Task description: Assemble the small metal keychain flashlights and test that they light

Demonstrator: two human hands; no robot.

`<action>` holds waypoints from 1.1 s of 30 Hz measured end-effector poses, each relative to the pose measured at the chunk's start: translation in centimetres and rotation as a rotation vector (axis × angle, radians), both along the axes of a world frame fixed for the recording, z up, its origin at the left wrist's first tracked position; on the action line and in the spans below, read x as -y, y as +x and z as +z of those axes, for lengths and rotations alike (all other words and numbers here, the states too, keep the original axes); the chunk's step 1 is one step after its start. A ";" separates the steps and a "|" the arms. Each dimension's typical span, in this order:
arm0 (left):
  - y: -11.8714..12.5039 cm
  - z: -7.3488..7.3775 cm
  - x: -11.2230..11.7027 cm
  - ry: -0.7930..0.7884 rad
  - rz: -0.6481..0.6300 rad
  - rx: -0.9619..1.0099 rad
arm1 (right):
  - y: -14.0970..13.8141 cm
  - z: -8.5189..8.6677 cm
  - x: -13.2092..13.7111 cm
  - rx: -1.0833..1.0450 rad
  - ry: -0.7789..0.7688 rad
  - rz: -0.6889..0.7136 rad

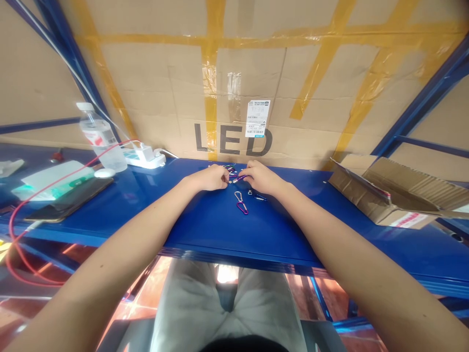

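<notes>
Over the far middle of the blue table, my two hands are close together among small coloured carabiners. My right hand (pixel 259 177) is closed on a purple carabiner (pixel 240 179), pointing toward the other hand. Fingers pinched, my left hand (pixel 215 177) grips what looks like a small silver carabiner end, mostly hidden by the fingertips. Behind the hands lies a small pile of carabiners (pixel 231 169), partly covered. Nearer me, a silver carabiner (pixel 238 196) and a purple carabiner (pixel 242 208) lie end to end, apparently linked. A dark blue carabiner (pixel 260 197) rests below my right hand.
An open cardboard box (pixel 377 198) stands at the right. On the left are a water bottle (pixel 104 142), a white power strip (pixel 146 157), a dark phone-like slab (pixel 69 199) and a red cable (pixel 14 215). A large taped carton (pixel 164 98) walls off the back.
</notes>
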State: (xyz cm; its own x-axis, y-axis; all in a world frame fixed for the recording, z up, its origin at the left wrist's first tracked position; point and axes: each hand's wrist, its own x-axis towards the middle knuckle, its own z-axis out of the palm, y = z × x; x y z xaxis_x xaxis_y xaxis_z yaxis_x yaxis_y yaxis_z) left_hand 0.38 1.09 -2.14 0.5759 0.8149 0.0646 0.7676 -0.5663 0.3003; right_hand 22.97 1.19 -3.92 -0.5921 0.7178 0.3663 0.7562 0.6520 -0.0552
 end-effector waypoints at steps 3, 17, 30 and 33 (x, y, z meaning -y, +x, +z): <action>-0.1 -0.1 -0.2 -0.005 0.004 -0.002 | 0.0 0.1 0.0 -0.030 -0.001 0.018; 0.0 -1.1 -1.2 0.211 -0.163 0.116 | 0.9 -0.4 -0.4 -0.232 -0.222 -0.141; 0.2 -1.2 -1.1 0.184 -0.199 0.057 | 0.9 -0.2 -0.5 -0.234 -0.258 -0.150; 0.2 -1.0 -0.9 0.166 -0.208 0.062 | 0.9 -0.1 -0.4 -0.239 -0.261 -0.157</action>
